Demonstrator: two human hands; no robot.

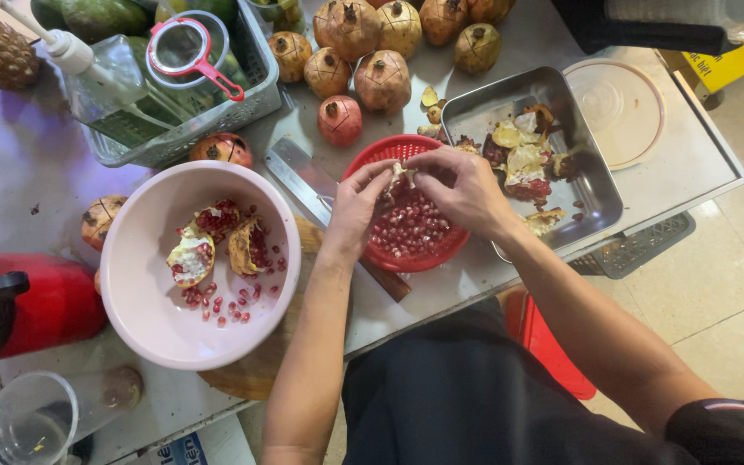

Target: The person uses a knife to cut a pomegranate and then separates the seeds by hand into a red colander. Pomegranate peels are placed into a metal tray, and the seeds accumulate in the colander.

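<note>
My left hand [356,202] and my right hand [458,185] meet over a red colander [372,155] full of loose pomegranate seeds [411,228]. Both pinch one small pale pomegranate piece [402,175] between the fingertips. To the left, a pale pink bowl [152,319] holds broken pomegranate chunks [217,241] and scattered seeds. Right of the colander, a steel tray [600,202] carries empty peels and pith [523,155].
Several whole pomegranates [368,52] lie at the back. A cleaver [303,176] rests on a wooden board [256,370] between bowl and colander. A grey basket [178,142] with a spray bottle and strainer stands at back left, a red jug [49,301] and plastic cup [32,422] at left.
</note>
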